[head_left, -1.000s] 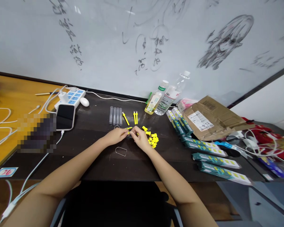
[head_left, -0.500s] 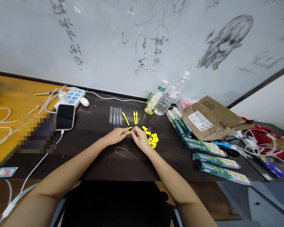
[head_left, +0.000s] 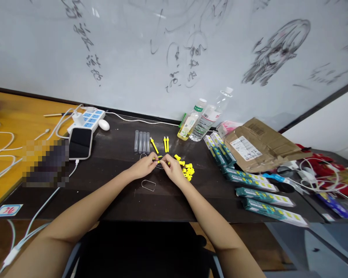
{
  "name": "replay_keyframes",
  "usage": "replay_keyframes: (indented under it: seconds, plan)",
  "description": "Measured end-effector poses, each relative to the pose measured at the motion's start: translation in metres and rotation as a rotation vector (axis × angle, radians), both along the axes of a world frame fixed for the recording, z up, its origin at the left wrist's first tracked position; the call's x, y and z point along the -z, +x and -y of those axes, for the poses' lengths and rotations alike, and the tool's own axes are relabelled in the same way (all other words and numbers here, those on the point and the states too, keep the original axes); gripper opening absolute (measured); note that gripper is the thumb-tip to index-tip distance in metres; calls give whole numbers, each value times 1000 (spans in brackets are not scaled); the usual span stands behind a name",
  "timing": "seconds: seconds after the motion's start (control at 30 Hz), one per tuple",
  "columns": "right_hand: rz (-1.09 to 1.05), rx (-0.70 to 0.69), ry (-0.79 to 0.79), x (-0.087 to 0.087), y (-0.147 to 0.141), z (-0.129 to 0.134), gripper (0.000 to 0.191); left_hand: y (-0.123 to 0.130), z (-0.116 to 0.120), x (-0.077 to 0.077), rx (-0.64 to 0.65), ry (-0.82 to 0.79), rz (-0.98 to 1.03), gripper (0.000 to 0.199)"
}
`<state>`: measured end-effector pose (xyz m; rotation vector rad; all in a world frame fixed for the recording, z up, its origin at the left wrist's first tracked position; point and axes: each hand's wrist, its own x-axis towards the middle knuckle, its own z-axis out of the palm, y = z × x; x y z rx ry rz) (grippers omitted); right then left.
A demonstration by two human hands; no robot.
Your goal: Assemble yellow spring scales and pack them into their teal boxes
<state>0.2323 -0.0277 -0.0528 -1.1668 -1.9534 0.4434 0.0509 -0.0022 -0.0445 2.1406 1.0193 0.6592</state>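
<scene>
My left hand (head_left: 144, 166) is closed in a pinch on a small yellow stick-like piece (head_left: 159, 159), which lies between the two hands. The fingertips of my right hand (head_left: 173, 168) are pinched together at the piece's other end; what they hold is hidden. Right beside that hand is a pile of small yellow plastic parts (head_left: 188, 170). Beyond my hands lie several clear tubes (head_left: 140, 142) in a row, a single yellow stick (head_left: 154, 145) and a pair of yellow sticks (head_left: 166, 144). A bent wire loop (head_left: 148, 185) rests nearer to me, and another wire is partly covered by my left hand.
Two bottles (head_left: 201, 121) stand against the whiteboard (head_left: 127, 58). Several green-and-white boxes (head_left: 266, 197) and a brown parcel (head_left: 258, 143) occupy the right. At left are a phone (head_left: 80, 143), a power strip (head_left: 91, 119), a white mouse (head_left: 104, 124) and loose cables.
The fingers of my left hand have shifted slightly up and curled more around the yellow piece. My right hand stays almost where it was, and the things on the table are unmoved.
</scene>
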Motion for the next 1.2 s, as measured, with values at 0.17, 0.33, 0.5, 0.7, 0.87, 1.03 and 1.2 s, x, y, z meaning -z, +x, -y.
replay_keyframes:
  seconds: [0.17,0.33,0.5,0.7,0.87,1.03,1.2]
  plan:
    - [136,5,108,1,5,-1,23,3,1,0,-6,-154,91,16]
    - [106,-55,127,1,8,-2,21,4,4,-6,21,-104,128,13]
    - [-93,-52,95,-3,4,-2,9,4,5,-11,7,-151,243,17]
    - [-68,-85,53,3,1,-5,15,3,5,-16,19,-285,332,22]
    - [-161,-164,-52,6,-2,-4,18,2,4,-12,57,-297,321,23]
    - [-338,-228,-214,6,-6,-1,20,1,3,-11,66,-254,283,21]
    - [-341,-206,-240,6,-5,-1,19,-4,2,-18,38,-184,211,19]
